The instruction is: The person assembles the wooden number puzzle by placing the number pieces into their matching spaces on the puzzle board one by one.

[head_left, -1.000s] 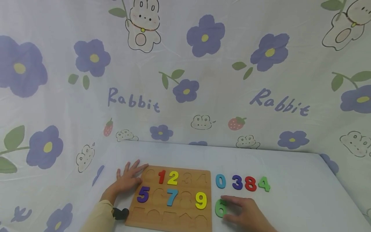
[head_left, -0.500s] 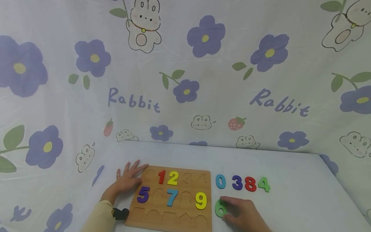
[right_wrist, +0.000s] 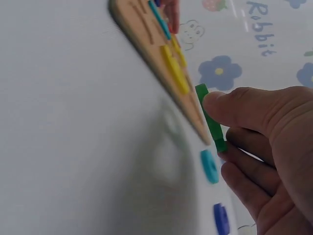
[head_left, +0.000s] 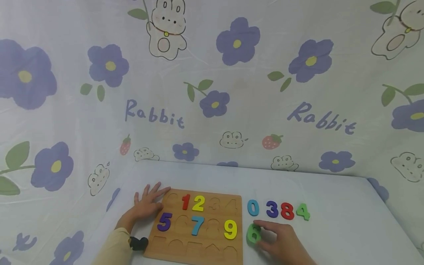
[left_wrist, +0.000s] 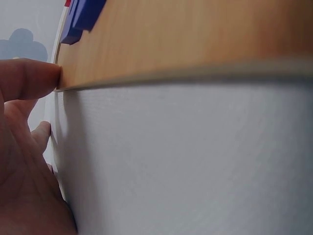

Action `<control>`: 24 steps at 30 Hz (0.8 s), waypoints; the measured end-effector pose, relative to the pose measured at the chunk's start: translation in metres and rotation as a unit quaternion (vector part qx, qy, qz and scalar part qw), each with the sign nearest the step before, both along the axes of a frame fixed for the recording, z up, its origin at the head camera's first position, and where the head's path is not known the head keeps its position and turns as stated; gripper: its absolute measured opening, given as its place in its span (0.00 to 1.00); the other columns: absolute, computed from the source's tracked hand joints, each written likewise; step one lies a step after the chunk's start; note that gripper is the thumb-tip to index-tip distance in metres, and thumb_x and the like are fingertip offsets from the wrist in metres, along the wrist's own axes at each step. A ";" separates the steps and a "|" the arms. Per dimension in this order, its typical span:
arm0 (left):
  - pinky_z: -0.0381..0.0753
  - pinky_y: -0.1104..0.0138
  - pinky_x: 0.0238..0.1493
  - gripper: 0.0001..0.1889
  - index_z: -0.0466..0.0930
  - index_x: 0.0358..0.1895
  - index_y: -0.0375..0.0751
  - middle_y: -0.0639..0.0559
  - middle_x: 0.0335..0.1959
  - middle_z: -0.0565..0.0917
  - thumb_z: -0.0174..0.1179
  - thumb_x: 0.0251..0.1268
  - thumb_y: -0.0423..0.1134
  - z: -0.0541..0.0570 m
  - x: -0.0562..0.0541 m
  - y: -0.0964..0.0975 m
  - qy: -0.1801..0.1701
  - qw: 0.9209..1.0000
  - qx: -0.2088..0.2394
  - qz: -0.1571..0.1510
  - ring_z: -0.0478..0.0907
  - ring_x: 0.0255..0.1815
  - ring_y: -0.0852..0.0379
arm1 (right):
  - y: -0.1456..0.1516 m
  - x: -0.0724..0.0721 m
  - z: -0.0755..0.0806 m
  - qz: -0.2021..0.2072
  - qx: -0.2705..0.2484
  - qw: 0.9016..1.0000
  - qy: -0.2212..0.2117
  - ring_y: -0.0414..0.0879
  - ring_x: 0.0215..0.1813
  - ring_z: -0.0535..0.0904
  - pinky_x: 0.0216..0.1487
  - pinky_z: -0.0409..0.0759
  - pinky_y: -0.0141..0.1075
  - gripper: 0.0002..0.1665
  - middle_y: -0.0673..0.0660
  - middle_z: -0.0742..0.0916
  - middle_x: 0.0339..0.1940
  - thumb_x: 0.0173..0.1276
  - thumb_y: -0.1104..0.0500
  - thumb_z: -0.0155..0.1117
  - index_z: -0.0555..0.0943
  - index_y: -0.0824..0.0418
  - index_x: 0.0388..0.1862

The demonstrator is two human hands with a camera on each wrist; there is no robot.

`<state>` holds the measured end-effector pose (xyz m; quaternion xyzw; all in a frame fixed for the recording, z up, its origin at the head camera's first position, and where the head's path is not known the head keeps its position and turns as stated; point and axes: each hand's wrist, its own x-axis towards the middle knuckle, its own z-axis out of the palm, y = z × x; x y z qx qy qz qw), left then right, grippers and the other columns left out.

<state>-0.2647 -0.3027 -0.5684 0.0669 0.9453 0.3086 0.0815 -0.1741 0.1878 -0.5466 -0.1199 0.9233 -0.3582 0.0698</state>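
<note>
the right hand (head_left: 281, 239) pinches the green six (head_left: 250, 234) between thumb and fingers, just beside the right edge of the wooden board (head_left: 179, 236) (whether the six touches the tabletop (head_left: 347, 221) is hard to tell). the left hand (head_left: 147, 206) has its fingers spread at the board's far left corner, thumb against its left edge. nearer the tabletop's far edge sit a blue zero (head_left: 250, 208), a purple three (head_left: 274, 209), a red eight (head_left: 287, 211) and a green four (head_left: 303, 213).

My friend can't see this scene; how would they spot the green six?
On the white table, find the brown wooden board. Beside its right edge, the right hand pinches a green six-shaped piece. The only other green numeral, a four, lies unheld.
</note>
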 end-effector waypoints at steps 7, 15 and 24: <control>0.17 0.20 0.76 0.37 0.71 0.84 0.57 0.33 0.91 0.50 0.58 0.69 0.40 -0.010 -0.004 -0.003 0.011 1.000 0.000 0.001 0.28 0.89 0.19 | -0.012 -0.005 0.025 0.018 -0.002 0.997 0.069 0.51 0.64 0.90 0.63 0.90 0.55 0.29 0.43 0.94 0.59 0.62 0.52 0.87 0.90 0.45 0.63; 0.16 0.19 0.75 0.37 0.73 0.82 0.61 0.32 0.91 0.52 0.60 0.66 0.42 -0.011 -0.002 -0.005 0.024 1.000 0.014 -0.003 0.29 0.88 0.17 | -0.046 -0.013 0.045 0.036 -0.015 0.995 0.097 0.48 0.66 0.90 0.64 0.89 0.53 0.30 0.41 0.93 0.62 0.65 0.52 0.85 0.89 0.42 0.66; 0.16 0.20 0.76 0.37 0.72 0.82 0.64 0.36 0.92 0.51 0.60 0.67 0.43 -0.016 -0.006 -0.008 0.018 1.000 0.010 -0.001 0.27 0.89 0.20 | -0.086 -0.023 0.057 0.093 -0.083 0.986 0.112 0.47 0.66 0.89 0.68 0.87 0.53 0.29 0.39 0.92 0.62 0.67 0.51 0.84 0.89 0.44 0.67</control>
